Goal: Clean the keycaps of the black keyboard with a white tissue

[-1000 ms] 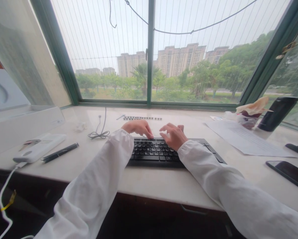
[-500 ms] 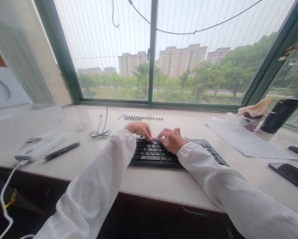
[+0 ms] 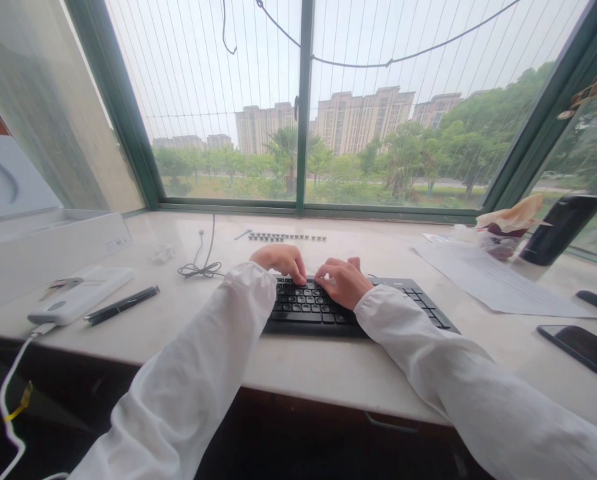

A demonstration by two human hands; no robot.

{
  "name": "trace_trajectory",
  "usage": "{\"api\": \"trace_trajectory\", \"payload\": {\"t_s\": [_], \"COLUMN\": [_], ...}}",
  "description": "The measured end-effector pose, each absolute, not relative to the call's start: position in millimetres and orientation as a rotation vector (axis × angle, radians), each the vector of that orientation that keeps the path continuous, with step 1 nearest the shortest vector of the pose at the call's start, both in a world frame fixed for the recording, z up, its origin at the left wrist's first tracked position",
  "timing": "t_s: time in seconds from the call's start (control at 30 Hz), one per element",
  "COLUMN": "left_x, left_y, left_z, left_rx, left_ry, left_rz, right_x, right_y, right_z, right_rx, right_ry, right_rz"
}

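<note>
A black keyboard (image 3: 298, 317) lies on the white desktop in front of me, with bare key sockets showing among its keys. My left hand (image 3: 282, 260) bends over the keyboard's rear edge, thumb and fingertips pressed together at the top key rows; whatever they pinch is hidden. Just to its right, my right hand (image 3: 345, 281) rests on the keyboard, its thumb and forefinger closed near the same spot, the other fingers curled. What lies between those fingertips is too small to make out. Behind both hands, small dark keycaps (image 3: 288, 237) stand in rows beside a thin grey tool (image 3: 243, 234).
Left of the keyboard lie a tied cable (image 3: 201, 269), a black pen (image 3: 123, 305) and a white power bank (image 3: 86, 293) with a cord. Paper sheets (image 3: 493, 283), a black bottle (image 3: 561, 230) and a phone (image 3: 586, 350) are on the right. A window (image 3: 302, 100) closes the back.
My left forearm and wrist have shifted very slightly to the right. Both hands otherwise stay at the same place on the keyboard.
</note>
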State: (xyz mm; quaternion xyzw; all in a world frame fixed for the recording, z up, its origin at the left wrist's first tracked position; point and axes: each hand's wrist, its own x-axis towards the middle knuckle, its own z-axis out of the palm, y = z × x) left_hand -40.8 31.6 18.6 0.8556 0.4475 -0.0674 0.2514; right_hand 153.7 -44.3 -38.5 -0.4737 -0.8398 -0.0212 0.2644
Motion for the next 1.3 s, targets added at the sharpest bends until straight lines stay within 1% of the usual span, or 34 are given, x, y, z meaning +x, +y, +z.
{"api": "trace_trajectory", "payload": {"t_s": [0.17, 0.33, 0.5, 0.7, 0.93, 1.13, 1.3], "left_x": [-38, -36, -40, -43, -45, -45, -42], "left_y": [26, 24, 27, 32, 33, 29, 17], "left_z": [20, 20, 19, 16, 15, 19, 31], "left_rx": [2.333, 2.338, 2.309, 2.315, 2.276, 2.291, 2.388], "left_ry": [1.254, 1.349, 1.313, 1.322, 1.447, 1.402, 1.321], "left_rz": [-0.148, -0.119, -0.142, -0.163, -0.22, -0.152, -0.117], "right_x": [151, 150, 148, 140, 138, 136, 134], "right_y": [-47, -50, -52, -50, -48, -50, -51], "right_z": [-36, -34, -33, -37, -38, -36, -34], "right_rx": [-1.249, -1.071, -1.039, -1.244, -1.277, -1.32, -1.362], "right_ry": [-2.274, -2.38, -2.405, -2.187, -2.122, -2.092, -2.113], "right_rz": [-0.076, -0.142, -0.164, 0.011, 0.242, 0.256, 0.259]}}
